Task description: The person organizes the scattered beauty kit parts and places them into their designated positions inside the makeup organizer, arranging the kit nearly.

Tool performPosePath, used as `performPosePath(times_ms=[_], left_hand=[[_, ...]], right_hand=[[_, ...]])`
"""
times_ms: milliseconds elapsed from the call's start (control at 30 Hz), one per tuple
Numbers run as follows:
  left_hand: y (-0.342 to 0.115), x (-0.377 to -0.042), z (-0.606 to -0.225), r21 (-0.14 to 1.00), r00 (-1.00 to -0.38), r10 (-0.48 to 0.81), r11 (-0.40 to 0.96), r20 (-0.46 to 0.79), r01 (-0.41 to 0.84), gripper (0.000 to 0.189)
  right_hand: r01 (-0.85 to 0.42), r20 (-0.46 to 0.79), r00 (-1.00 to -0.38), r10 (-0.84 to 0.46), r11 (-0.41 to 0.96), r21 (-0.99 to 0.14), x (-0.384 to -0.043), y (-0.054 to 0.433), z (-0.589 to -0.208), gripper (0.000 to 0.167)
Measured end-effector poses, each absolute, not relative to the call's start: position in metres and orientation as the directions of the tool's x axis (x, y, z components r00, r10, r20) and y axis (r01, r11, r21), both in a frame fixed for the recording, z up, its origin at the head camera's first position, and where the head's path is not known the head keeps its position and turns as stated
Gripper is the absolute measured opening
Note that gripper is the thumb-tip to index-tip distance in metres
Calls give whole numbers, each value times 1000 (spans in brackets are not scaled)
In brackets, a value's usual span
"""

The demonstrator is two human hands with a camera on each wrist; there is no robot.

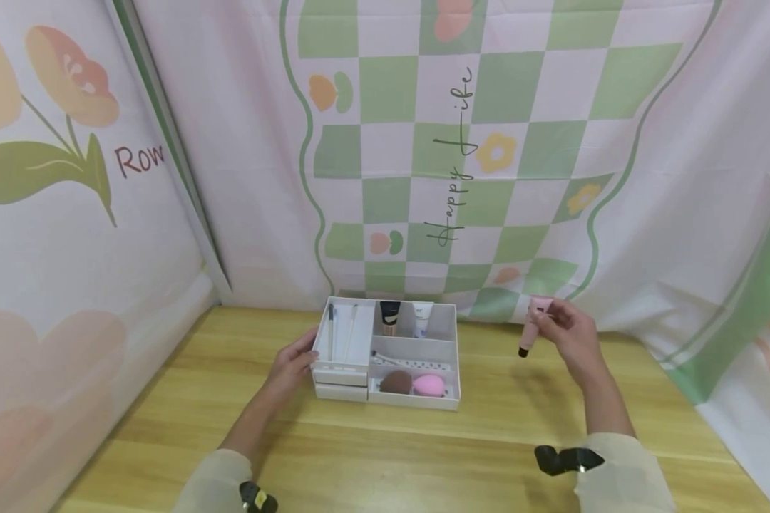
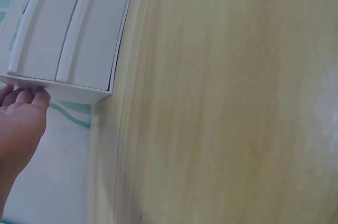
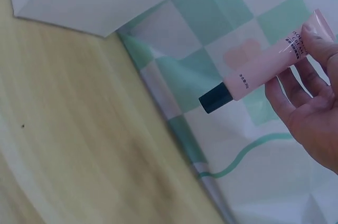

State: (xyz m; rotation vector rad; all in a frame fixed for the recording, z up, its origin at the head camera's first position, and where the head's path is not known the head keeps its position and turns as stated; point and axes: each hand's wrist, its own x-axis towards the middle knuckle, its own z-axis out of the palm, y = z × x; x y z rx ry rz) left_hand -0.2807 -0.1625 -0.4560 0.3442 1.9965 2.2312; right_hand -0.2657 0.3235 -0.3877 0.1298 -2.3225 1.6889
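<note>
My right hand [image 1: 572, 336] pinches a pink cream tube [image 3: 269, 71] by its flat end, above the table to the right of the organizer. Its black cap [image 3: 215, 98] points down and to the left. My left hand [image 1: 293, 362] rests against the left side of a white storage organizer [image 1: 413, 400]; its fingertips touch that side wall in the left wrist view. Inside the organizer's back compartment stand a black-capped tube [image 1: 389, 315] and a white tube [image 1: 421, 318]. A brown makeup sponge [image 1: 396, 382] and a pink makeup sponge [image 1: 429, 385] lie in the front compartment.
Two thin brushes [image 1: 331, 333] lie on the organizer's left top, above two drawers [image 2: 95, 39]. Another brush [image 1: 385, 358] lies in the middle compartment. A checked curtain [image 1: 443, 214] hangs behind the wooden table [image 1: 385, 456], with a second curtain [image 1: 70, 285] on the left.
</note>
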Motion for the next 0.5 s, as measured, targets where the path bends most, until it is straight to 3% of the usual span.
performPosePath(times_ms=[233,500], left_hand=[[-164,-278,-453,995,-962,260,-79,77,59,60],[-163,-279,-454,993,-965,250,-105,82,57,60]], right_hand=[[-256,280,-956,92,213,-943,-265,306,-368,22],[-298,312,-941,134,111,-948,-266,285,-353,20]])
